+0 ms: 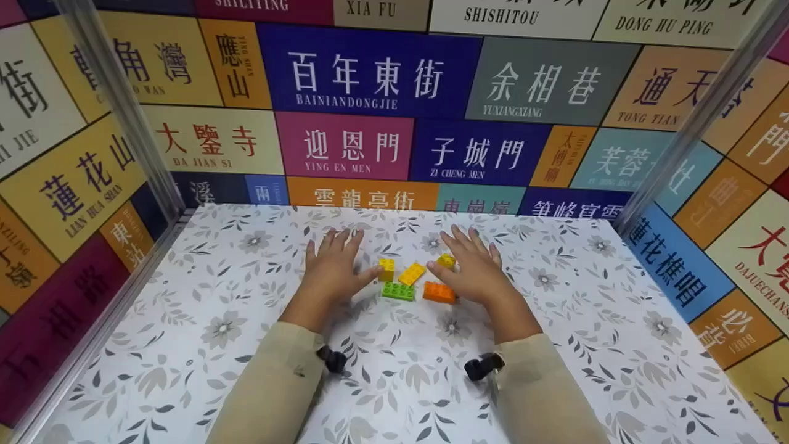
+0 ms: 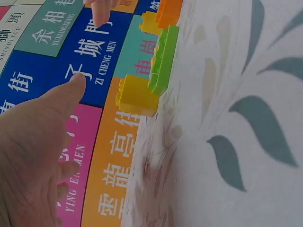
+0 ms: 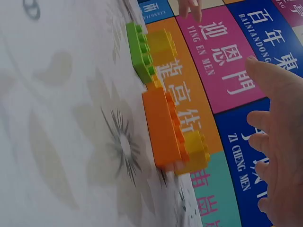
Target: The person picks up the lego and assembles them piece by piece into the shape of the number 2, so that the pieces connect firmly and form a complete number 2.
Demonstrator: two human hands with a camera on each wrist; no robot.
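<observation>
Several toy building bricks lie close together on the table between the two hands. A green brick (image 1: pixel 398 291) and an orange brick (image 1: pixel 439 293) are at the front. Behind them are a taller yellow brick (image 1: pixel 386 269), a flat yellow-orange brick (image 1: pixel 412 273) lying at a slant, and another yellow brick (image 1: pixel 445 261). My left hand (image 1: pixel 333 268), fingers spread, is left of the group, its thumb near the taller yellow brick (image 2: pixel 138 96). On the right, my right hand (image 1: pixel 476 269) is spread too, partly over the far yellow brick. Neither hand holds anything.
The table (image 1: pixel 394 382) has a white cover with grey leaves and flowers. Panels with coloured place-name signs (image 1: pixel 370 74) stand behind it and on both sides, with clear posts at the corners. A black strap (image 1: pixel 333 359) sits at each sleeve cuff.
</observation>
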